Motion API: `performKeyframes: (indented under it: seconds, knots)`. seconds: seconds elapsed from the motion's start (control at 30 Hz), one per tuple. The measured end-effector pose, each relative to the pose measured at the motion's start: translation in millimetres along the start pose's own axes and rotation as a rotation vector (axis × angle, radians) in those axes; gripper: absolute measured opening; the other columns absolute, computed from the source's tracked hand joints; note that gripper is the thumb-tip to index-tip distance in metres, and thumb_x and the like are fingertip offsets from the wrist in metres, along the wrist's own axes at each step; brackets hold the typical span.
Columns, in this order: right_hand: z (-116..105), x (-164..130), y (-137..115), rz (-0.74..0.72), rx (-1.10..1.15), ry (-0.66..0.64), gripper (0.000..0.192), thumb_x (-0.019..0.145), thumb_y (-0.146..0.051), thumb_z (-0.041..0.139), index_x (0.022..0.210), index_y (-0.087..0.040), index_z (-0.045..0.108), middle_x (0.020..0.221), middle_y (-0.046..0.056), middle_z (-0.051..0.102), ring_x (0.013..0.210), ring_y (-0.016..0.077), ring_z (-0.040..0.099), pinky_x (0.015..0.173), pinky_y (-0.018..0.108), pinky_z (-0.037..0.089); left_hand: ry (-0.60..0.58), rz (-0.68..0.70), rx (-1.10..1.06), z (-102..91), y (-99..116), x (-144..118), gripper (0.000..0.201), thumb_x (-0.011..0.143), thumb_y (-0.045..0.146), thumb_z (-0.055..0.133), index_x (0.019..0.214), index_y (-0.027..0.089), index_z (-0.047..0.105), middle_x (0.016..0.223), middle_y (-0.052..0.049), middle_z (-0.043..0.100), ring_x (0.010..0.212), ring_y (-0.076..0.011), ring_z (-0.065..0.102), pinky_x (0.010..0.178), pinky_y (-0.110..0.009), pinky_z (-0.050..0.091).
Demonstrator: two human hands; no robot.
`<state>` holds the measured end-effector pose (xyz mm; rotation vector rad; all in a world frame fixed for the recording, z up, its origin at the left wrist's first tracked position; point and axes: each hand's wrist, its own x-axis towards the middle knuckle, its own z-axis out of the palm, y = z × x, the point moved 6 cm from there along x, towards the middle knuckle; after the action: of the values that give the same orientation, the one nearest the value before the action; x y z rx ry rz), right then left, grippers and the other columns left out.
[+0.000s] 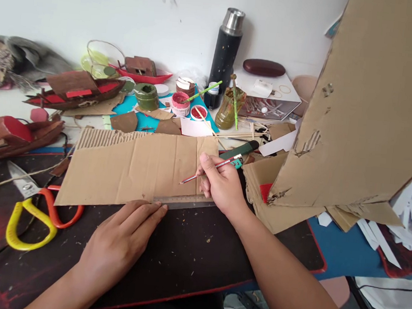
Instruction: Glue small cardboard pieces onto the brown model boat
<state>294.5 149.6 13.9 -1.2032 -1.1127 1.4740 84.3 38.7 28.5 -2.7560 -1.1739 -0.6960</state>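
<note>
right hand [221,185] pinched on thin red pencil [208,169] | left hand [124,244] flat, fingers together, pressing clear plastic ruler [183,201] | flat brown corrugated cardboard sheet [131,171] mid-bench (ruler along its near edge)

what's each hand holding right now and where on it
The right hand pinches a pencil near its middle, tip on the cardboard. The left hand grips nothing; its fingertips press down on a ruler at the cardboard's near edge.

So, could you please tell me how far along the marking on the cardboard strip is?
Done: the ruler lies along the cardboard strip's near edge, pinned by the left hand. In hand: the right hand holds a pencil tip-down on it. Left: no drawn line shows yet.
</note>
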Motion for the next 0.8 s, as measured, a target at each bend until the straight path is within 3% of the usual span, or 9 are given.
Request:
performKeyframes:
  seconds: [0.13, 0.4, 0.8]
  knots:
    - [0.5, -0.5, -0.2, -0.008, 0.009, -0.001, 0.072, 0.092, -0.093, 0.075, 0.072, -0.026, 0.062, 0.045, -0.009, 0.047, 0.037, 0.01, 0.043, 0.041, 0.024, 0.037, 0.001, 0.004, 0.004, 0.7, 0.6, 0.7, 0.036, 0.114, 0.007, 0.053, 0.144, 0.011, 0.073, 0.123, -0.012, 0.083, 0.114, -0.0267, 0.076, 0.098, -0.038, 0.066]
    - [0.3, -0.7, -0.3, -0.008, -0.009, -0.006, 0.071, 0.093, -0.093, 0.073, 0.073, -0.026, 0.063, 0.044, -0.01, 0.046, 0.037, 0.0105, 0.043, 0.042, 0.025, 0.038, 0.006, 0.003, -0.009, 1.2, -0.7, -0.5, 0.043, 0.113, 0.008, 0.053, 0.151, 0.016, 0.073, 0.123, -0.01, 0.084, 0.115, -0.026, 0.077, 0.102, -0.038, 0.067]
    - [0.3, -1.2, -1.5, -0.016, 0.003, 0.0, 0.072, 0.09, -0.095, 0.077, 0.072, -0.026, 0.063, 0.044, -0.01, 0.047, 0.036, 0.0104, 0.044, 0.041, 0.025, 0.036, 0.018, 0.006, -0.007, 0.8, 1.4, 4.0, 0.035, 0.113, 0.004, 0.053, 0.14, 0.01, 0.075, 0.122, -0.012, 0.083, 0.113, -0.0258, 0.076, 0.101, -0.037, 0.065]
